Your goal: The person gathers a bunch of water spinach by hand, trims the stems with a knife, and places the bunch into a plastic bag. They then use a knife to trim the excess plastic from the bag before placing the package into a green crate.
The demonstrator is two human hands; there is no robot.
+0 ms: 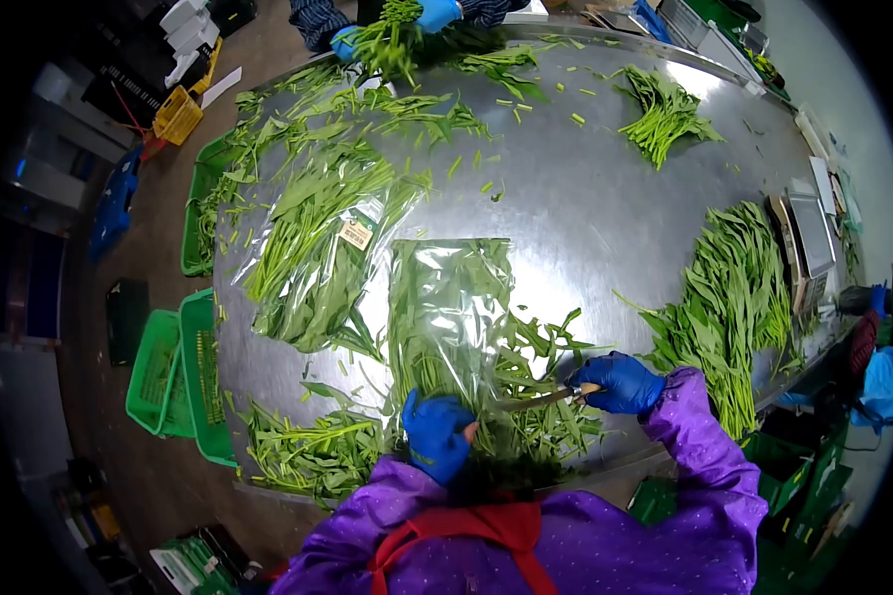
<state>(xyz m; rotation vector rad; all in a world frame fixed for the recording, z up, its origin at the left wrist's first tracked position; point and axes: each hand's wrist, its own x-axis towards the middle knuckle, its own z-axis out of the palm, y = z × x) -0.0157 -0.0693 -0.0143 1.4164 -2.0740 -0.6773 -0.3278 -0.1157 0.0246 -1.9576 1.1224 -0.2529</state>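
Note:
My right hand, in a blue glove, is closed round the handle of a knife, whose blade points left over loose leaves. My left hand, also gloved in blue, is at the lower end of a clear plastic bag with leafy greens inside; its fingers are bent, and what they hold, if anything, is hidden. Left of that bag lies another filled bag with a label. Cut leaves lie under and beside the knife.
A large pile of greens lies on the metal table at right, a smaller bunch farther back. Across the table a co-worker's blue-gloved hands hold greens. Green crates stand at left.

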